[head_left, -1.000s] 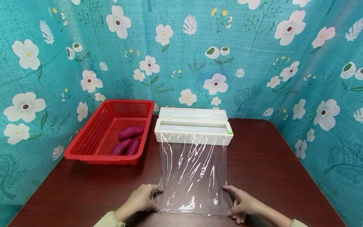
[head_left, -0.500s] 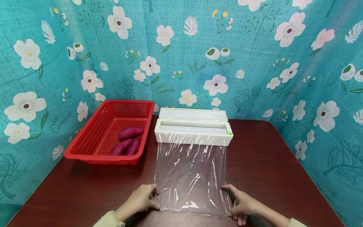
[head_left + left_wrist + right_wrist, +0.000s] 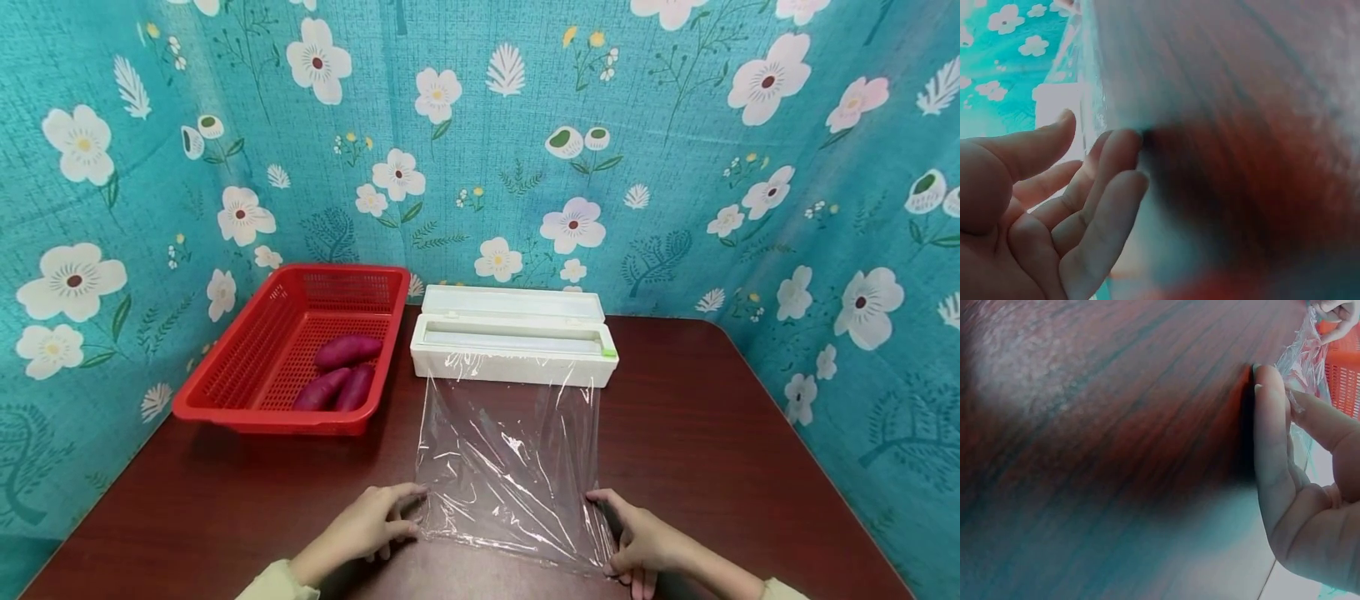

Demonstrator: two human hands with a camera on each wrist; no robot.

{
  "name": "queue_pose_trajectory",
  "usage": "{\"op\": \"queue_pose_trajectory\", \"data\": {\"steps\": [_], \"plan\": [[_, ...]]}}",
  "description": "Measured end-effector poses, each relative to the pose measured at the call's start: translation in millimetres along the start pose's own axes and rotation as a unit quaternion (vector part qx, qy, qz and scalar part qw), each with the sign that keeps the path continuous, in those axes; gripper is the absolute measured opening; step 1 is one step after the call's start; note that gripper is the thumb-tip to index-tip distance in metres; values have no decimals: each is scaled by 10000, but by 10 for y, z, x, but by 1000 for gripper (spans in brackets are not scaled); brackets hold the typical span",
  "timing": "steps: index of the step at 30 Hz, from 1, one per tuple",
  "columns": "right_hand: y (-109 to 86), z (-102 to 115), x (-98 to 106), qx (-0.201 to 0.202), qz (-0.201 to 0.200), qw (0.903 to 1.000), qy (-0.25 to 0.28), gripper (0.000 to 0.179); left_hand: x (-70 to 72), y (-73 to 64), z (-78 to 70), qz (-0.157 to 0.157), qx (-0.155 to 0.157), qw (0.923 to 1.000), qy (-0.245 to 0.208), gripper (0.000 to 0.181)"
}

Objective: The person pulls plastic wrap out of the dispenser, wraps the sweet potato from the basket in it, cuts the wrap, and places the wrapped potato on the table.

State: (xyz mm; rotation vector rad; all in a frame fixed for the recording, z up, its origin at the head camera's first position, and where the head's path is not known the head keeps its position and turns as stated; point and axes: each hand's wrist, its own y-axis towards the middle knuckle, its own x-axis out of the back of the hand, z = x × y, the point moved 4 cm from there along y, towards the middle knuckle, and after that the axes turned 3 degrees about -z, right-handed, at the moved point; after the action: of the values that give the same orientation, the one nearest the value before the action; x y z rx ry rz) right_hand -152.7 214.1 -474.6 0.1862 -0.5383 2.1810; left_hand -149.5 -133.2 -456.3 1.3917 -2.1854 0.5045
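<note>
1. Far L: red, perforated plastic basket [image 3: 270,418] w/ three purple, tapered tubers [image 3: 348,352] at its near R end; no chg.
2. Centre-L: left hand [image 3: 371,523] had pinched near L corner of the clear, crinkled plastic film [image 3: 502,471] a moment earlier; now thumb stood spread from the fingers, tips at film's L edge, nothing seen pinched (L wrist view).
3. Centre: film lay btwn hands on dark-red wood-grain table [image 3: 697,433]; L corner had sprung back, so near edge slanted & creases ran diag. Judged: L side needed re-gripping to pull even.
4. Behind film: long white plastic box [image 3: 517,367], lid up, film running from its front; no chg.
5. R: right hand [image 3: 645,542] kept pinching film's near R corner, thumb vs. fingers; prob. sole hold.
</note>
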Motion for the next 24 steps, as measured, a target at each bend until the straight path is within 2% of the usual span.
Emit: {"op": "queue_pose_trajectory", "data": {"steps": [5, 7, 10, 13, 15, 19, 24], "plan": [[-2, 11, -5, -9, -15, 10000, -62, 84, 46, -37, 11, 0, 78, 9995, -290, 27], [-2, 18, -5, 7, -21, 10000, -64, 84, 66, -42, 16, -89, 53, 9997, -235, 22], [0, 21, -4, -13, -32, 10000, -81, 84, 92, -38, 7, -354, -160, 9990, 242, 15], [1, 17, -2, -29, -40, 9999, -137, 84, 104, -21, -17, -677, -390, 9934, 843, 9], [1, 18, -1, -55, -50, 9998, -184, 85, 101, -6, -32, -799, -467, 9897, 1088, 3], [2, 20, 1, -62, -37, 9997, -239, 84, 84, 30, -45, -940, -388, 9869, 1256, 9], [6, 30, -4, 33, -18, 9998, -201, 84, 60, 77, -86, -1213, -205, 9761, 1793, 23]]}}
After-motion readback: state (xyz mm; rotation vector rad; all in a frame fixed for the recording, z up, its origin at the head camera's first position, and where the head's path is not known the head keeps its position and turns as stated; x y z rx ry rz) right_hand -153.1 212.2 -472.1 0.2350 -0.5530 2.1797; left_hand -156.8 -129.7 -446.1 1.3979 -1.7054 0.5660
